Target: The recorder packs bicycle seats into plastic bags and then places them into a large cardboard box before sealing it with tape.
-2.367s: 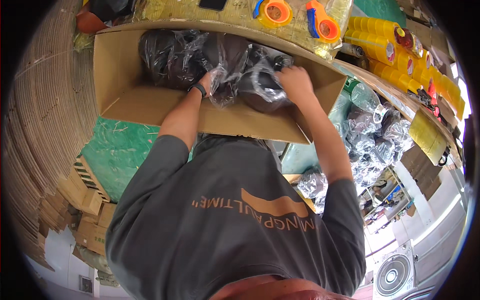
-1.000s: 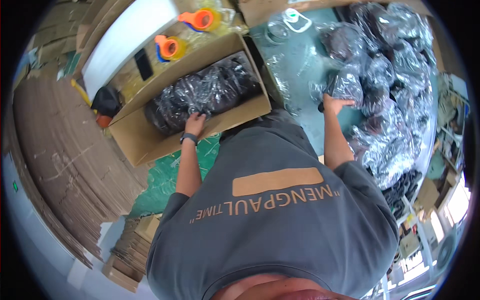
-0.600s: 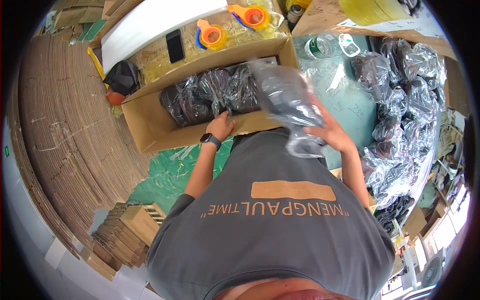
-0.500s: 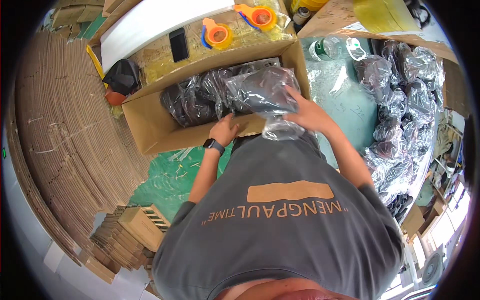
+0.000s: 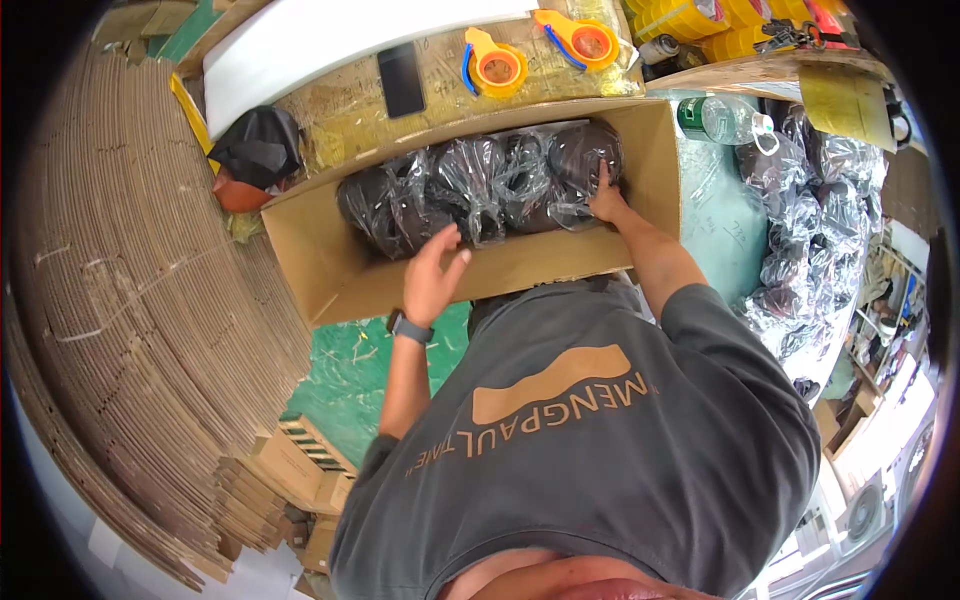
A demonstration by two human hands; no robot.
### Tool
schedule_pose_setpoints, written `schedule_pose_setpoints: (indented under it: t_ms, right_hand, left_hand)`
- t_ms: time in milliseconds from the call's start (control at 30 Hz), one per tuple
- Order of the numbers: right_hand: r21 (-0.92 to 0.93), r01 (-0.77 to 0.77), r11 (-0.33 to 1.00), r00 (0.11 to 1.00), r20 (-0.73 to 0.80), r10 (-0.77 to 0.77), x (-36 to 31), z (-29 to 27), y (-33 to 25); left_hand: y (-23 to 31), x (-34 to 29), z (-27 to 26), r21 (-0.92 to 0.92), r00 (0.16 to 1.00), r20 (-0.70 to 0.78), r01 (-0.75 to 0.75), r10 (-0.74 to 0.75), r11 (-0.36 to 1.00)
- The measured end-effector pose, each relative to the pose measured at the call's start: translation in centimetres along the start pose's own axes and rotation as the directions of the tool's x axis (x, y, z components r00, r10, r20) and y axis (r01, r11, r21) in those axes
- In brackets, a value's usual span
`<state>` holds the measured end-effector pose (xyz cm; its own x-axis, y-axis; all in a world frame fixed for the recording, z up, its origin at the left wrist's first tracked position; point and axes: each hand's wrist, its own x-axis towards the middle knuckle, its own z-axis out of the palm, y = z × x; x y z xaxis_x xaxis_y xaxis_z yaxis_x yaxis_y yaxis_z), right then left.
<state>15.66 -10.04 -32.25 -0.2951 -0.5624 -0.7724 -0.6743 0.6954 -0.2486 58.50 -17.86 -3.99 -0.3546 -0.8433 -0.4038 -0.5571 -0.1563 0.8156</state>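
A long open cardboard box (image 5: 350, 292) lies before me with a row of dark, rounded items in clear plastic bags (image 5: 470, 170) along its far side. My right hand (image 5: 607, 197) reaches into the right part of the box. Its index finger is stretched out against the rightmost bagged dark item (image 5: 580, 160), and its other fingers are partly hidden. Over the near wall, left of the middle, my left hand (image 5: 432, 280) is raised with thumb and fingers apart, holding nothing. A dark watch (image 5: 410, 327) sits on that wrist.
Beyond the box are a phone (image 5: 401, 80) and two orange tape dispensers (image 5: 497, 68). More bagged dark items (image 5: 820, 230) lie on the right beside a plastic bottle (image 5: 722, 120). Flattened cardboard (image 5: 150, 250) is stacked at the left. A black-wrapped object (image 5: 257, 145) stands by the box's left corner.
The bagged item under my right hand has gone down into the box's right end, and that grasp has loosened. My left hand has lifted off the near wall, fingers spreading.
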Motion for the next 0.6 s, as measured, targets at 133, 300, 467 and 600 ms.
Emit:
schedule_pose_setpoints:
  t_ms: [133,300,467,600]
  right_hand:
    - [0.246,0.06,0.968,0.998,-0.019,-0.057,0.4,0.5,-0.6]
    - [0.133,-0.023,0.991,1.0,0.02,0.021,2.7,1.6,0.3]
    - [0.081,-0.176,0.981,0.955,0.256,0.15,5.0,-0.3,-2.9]
    - [-0.115,-0.182,0.977,0.972,0.129,0.196,5.0,0.7,0.9]
  left_hand:
    - [1.2,7.8,-5.1,-0.062,0.994,0.006,-0.108,0.108,0.992]
    - [6.6,13.3,-6.7,0.006,0.982,0.001,-0.19,0.19,0.982]
    - [7.9,17.7,-6.9,0.089,0.983,-0.052,-0.173,0.178,0.981]
    - [10.0,28.1,-6.9,0.434,0.919,-0.114,-0.296,0.377,0.851]
